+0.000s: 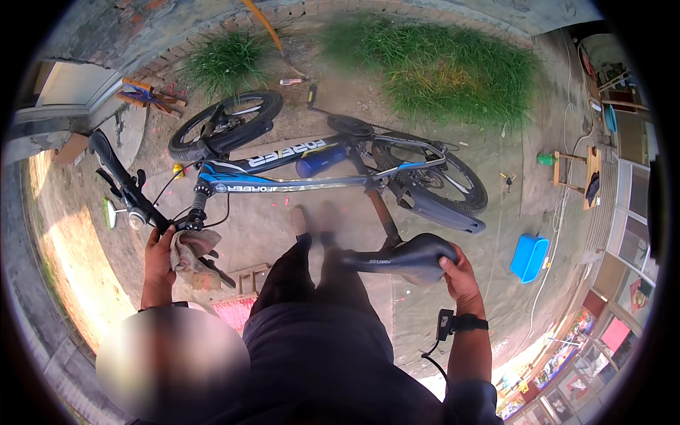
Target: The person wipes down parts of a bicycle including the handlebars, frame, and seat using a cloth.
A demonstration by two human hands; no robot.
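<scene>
A bicycle with a black, white and blue frame stretches across in front of me. My left hand is closed on the middle of its handlebar. Against that hand a dirty beige rag hangs over the bar; whether the fingers also pinch it I cannot tell. On the right, the black saddle sits on a long seatpost. My right hand grips its rear edge, thumb on top. A dark blue bottle rests inside the frame.
Beyond the bicycle grow grass patches. A blue plastic basin and a small wooden stool stand at right. A wooden folding stool lies far left. A blurred round patch hides the lower left. A white cable crosses the ground.
</scene>
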